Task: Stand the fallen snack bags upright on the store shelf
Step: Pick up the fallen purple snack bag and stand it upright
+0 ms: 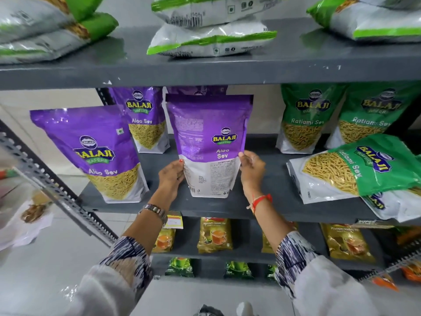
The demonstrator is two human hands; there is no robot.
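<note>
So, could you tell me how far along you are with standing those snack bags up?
Done: three purple bags, like the front-left one, and two green bags stand upright. In hand: the left hand and right hand steady a purple bag upright on the middle shelf. Left: fallen green bags on the right, plus flat bags above.

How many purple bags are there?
4: front-left purple bag, back-left bag, the held bag between both hands, and one partly hidden behind it. More may be hidden.
</note>
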